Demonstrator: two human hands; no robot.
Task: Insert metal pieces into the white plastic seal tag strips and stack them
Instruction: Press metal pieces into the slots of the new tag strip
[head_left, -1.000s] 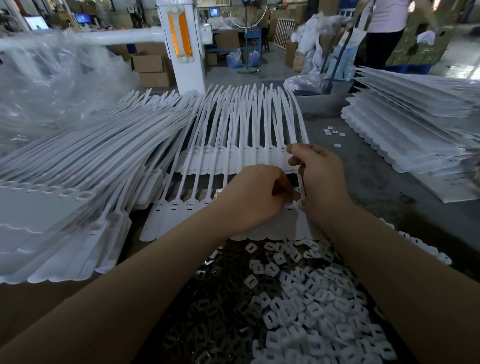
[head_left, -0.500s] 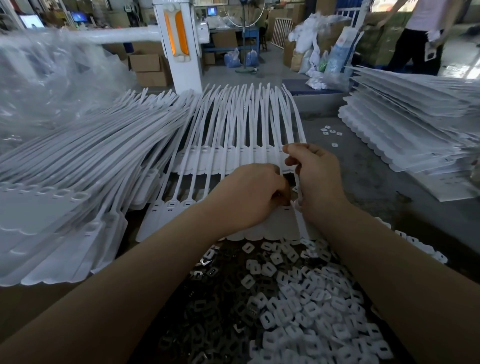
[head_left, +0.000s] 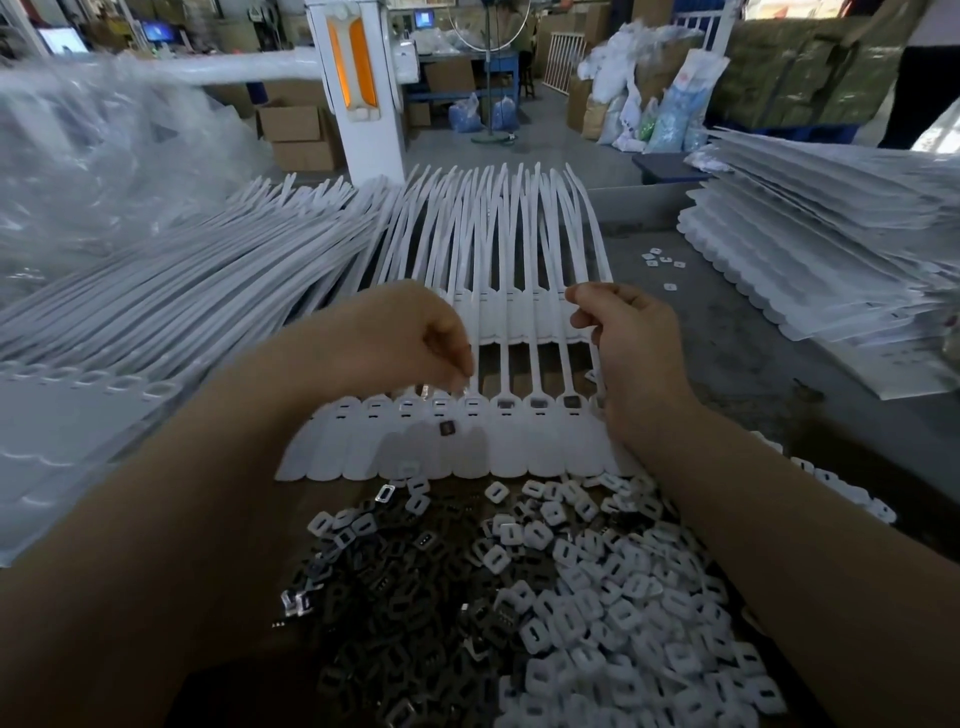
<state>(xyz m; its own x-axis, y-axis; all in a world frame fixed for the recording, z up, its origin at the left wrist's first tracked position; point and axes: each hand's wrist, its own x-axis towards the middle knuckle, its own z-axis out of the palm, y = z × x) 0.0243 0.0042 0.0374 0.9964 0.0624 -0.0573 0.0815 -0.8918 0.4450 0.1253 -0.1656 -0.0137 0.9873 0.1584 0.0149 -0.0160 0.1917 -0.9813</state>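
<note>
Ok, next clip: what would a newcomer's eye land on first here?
Probably the two hands at centre: the left hand with curled fingers over the row of white seal tags, the right hand pinching the rightmost strip. Next, the heap of dark metal pieces and white plastic caps spread in front, nearest the camera. Big stacks of white strips flank both sides.

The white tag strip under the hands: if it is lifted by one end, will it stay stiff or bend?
The strip would probably flop: its thin tails already arch under their own weight. It looks light, being thin plastic. The joined flat heads may keep that end somewhat straighter.
</note>
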